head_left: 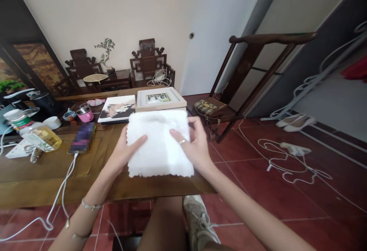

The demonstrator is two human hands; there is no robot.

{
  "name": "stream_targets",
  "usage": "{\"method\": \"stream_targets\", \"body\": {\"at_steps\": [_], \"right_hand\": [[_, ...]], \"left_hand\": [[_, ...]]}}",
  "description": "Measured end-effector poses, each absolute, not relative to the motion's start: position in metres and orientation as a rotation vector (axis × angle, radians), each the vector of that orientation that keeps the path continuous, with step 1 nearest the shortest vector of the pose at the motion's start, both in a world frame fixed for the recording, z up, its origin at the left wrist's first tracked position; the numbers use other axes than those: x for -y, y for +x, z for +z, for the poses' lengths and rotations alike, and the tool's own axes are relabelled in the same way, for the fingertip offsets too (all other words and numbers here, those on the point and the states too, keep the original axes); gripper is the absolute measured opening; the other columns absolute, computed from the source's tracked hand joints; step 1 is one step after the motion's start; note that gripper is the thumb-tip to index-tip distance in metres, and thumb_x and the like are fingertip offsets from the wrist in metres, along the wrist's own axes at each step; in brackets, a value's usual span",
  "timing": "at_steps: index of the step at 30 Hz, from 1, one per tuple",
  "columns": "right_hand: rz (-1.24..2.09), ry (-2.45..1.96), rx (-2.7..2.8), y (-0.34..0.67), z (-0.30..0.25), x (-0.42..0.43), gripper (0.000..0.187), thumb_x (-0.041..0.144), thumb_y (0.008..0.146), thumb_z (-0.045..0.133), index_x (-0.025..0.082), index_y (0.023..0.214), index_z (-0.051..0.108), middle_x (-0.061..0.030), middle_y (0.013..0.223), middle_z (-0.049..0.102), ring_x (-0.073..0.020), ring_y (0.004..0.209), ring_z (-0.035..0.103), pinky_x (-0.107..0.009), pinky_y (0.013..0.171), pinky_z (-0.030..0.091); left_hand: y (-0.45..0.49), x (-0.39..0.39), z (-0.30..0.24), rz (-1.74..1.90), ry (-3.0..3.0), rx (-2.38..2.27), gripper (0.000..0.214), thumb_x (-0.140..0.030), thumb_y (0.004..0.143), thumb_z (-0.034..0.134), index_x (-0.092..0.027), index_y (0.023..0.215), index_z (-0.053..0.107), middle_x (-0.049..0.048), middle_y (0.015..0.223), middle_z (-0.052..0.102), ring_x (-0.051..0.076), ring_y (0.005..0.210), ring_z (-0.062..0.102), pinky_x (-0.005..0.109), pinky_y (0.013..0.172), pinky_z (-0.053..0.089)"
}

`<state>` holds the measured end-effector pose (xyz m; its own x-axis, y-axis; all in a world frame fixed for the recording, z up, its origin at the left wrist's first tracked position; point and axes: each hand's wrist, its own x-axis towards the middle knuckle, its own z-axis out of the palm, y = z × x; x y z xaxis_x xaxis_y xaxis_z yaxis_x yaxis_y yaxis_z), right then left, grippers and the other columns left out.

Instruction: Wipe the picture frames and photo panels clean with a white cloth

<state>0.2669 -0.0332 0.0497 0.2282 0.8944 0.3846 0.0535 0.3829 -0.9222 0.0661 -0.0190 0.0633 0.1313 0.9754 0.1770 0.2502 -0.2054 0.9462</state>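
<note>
A white cloth-like sheet with scalloped edges [160, 147] is held up over the front of the wooden table. My left hand [126, 149] grips its left side, thumb on the near face and fingers hidden behind. On the right side, my right hand [196, 140] pinches it the same way, with a ring on one finger. Just beyond the sheet lie a framed photo [160, 98] and a white photo panel [117, 108], both flat on the table.
To the left are a phone [82, 138] on a white cable, a bottle of yellow liquid [46, 136], a pink mug [85, 114] and a power strip [18, 149]. At right stands a wooden chair [246, 63] carrying a plaid bag [205, 107]. Cables [295, 163] trail over the red floor.
</note>
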Motion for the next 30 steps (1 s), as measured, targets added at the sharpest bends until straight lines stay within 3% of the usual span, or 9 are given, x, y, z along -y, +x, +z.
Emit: {"method": "stream_targets", "body": {"at_steps": [3, 6, 8, 11, 14, 19, 23, 30], "right_hand": [[1.057, -0.99, 1.23, 0.27, 0.04, 0.025, 0.047, 0.037, 0.066, 0.076, 0.026, 0.104, 0.049, -0.0018, 0.098, 0.067, -0.0225, 0.09, 0.064, -0.036, 0.075, 0.054], [1.409, -0.959, 1.312, 0.279, 0.033, 0.021, 0.059, 0.03, 0.056, 0.082, 0.023, 0.109, 0.057, -0.005, 0.106, 0.068, -0.0256, 0.098, 0.063, -0.04, 0.081, 0.054], [1.489, -0.976, 1.281, 0.282, 0.029, 0.017, 0.059, 0.026, 0.053, 0.084, 0.02, 0.107, 0.061, -0.0075, 0.109, 0.068, -0.0267, 0.099, 0.064, -0.041, 0.083, 0.054], [1.393, -0.987, 1.134, 0.281, 0.021, 0.01, 0.059, 0.024, 0.05, 0.085, 0.018, 0.105, 0.062, -0.009, 0.112, 0.067, -0.0272, 0.101, 0.063, -0.042, 0.086, 0.053], [1.353, -0.968, 1.062, 0.277, 0.013, 0.006, 0.062, 0.024, 0.048, 0.085, 0.019, 0.105, 0.062, -0.0099, 0.112, 0.068, -0.0284, 0.102, 0.063, -0.044, 0.087, 0.052], [1.224, -1.009, 1.066, 0.272, 0.008, 0.006, 0.067, 0.029, 0.048, 0.085, 0.019, 0.109, 0.059, -0.0105, 0.114, 0.067, -0.0285, 0.101, 0.063, -0.045, 0.087, 0.052], [1.08, -1.049, 1.125, 0.268, 0.006, 0.008, 0.064, 0.031, 0.051, 0.084, 0.018, 0.108, 0.057, -0.0108, 0.113, 0.067, -0.0284, 0.102, 0.062, -0.045, 0.089, 0.051], [0.917, -1.059, 1.142, 0.26, 0.008, 0.01, 0.06, 0.036, 0.054, 0.083, 0.018, 0.106, 0.057, -0.0108, 0.112, 0.067, -0.0285, 0.103, 0.061, -0.045, 0.091, 0.049]], "left_hand": [[0.066, 0.011, 0.046, 1.05, 1.557, -1.13, 0.06, -0.042, 0.084, 0.059, -0.022, 0.135, 0.036, 0.0125, 0.134, 0.05, 0.027, 0.123, 0.048, 0.041, 0.099, 0.044], [0.071, 0.009, 0.035, 1.15, 1.704, -1.149, 0.065, -0.039, 0.088, 0.054, -0.024, 0.141, 0.019, 0.0112, 0.142, 0.039, 0.023, 0.133, 0.037, 0.037, 0.107, 0.035], [0.072, 0.007, 0.03, 1.248, 1.795, -1.215, 0.069, -0.037, 0.087, 0.054, -0.022, 0.141, 0.013, 0.0136, 0.14, 0.037, 0.022, 0.13, 0.039, 0.037, 0.106, 0.036], [0.071, 0.007, 0.026, 1.267, 1.898, -1.424, 0.056, -0.042, 0.083, 0.06, -0.019, 0.126, 0.034, 0.0145, 0.128, 0.041, 0.025, 0.12, 0.046, 0.041, 0.097, 0.042], [0.068, 0.007, 0.022, 1.043, 1.967, -1.574, 0.041, -0.047, 0.078, 0.063, -0.018, 0.103, 0.049, 0.0106, 0.11, 0.048, 0.026, 0.108, 0.05, 0.043, 0.09, 0.045], [0.072, 0.009, 0.022, 1.094, 2.163, -1.721, 0.022, -0.038, 0.08, 0.062, -0.019, 0.092, 0.057, 0.0099, 0.114, 0.042, 0.029, 0.114, 0.042, 0.045, 0.095, 0.039], [0.081, 0.011, 0.033, 1.121, 2.196, -1.666, 0.012, -0.032, 0.086, 0.056, -0.022, 0.092, 0.058, 0.0069, 0.108, 0.047, 0.025, 0.105, 0.05, 0.04, 0.092, 0.043], [0.087, 0.005, 0.037, 1.086, 2.135, -1.647, 0.02, -0.037, 0.085, 0.056, -0.021, 0.097, 0.055, 0.009, 0.121, 0.04, 0.023, 0.102, 0.053, 0.037, 0.085, 0.046]]}}
